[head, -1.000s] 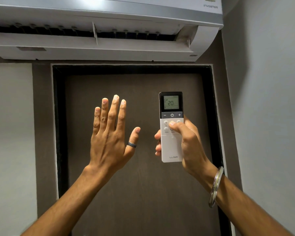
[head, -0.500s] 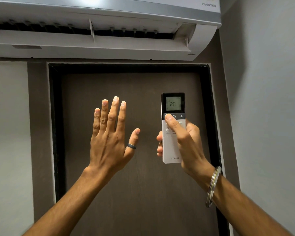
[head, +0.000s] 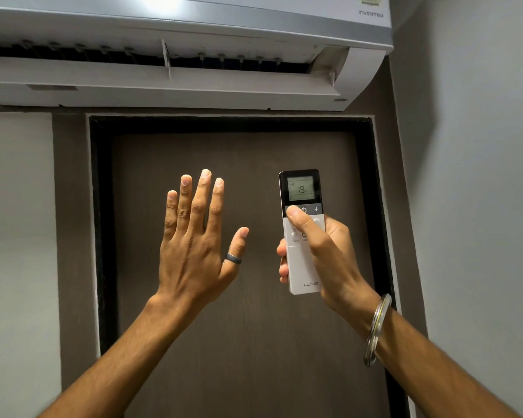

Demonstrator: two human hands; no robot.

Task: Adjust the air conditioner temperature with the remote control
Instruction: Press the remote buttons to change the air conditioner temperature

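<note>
A white remote control (head: 303, 267) with a dark top and a small screen reading 19 is held upright in my right hand (head: 329, 254). The thumb rests on the left button of the dark strip under the screen, beside the power and plus keys. My left hand (head: 194, 239) is raised flat to the left of the remote, fingers apart, holding nothing, with a dark ring on the thumb. Overhead, the white wall air conditioner (head: 194, 86) spans the top of the view with its flap open.
A dark brown door (head: 248, 342) in a black frame fills the wall behind both hands. Grey walls stand at the left (head: 15, 236) and close at the right (head: 471, 206). A metal bangle (head: 375, 330) sits on my right wrist.
My right thumb moved up from the round lower buttons onto the left key under the screen, and the reading dropped from 20 to 19. The left hand stayed raised.
</note>
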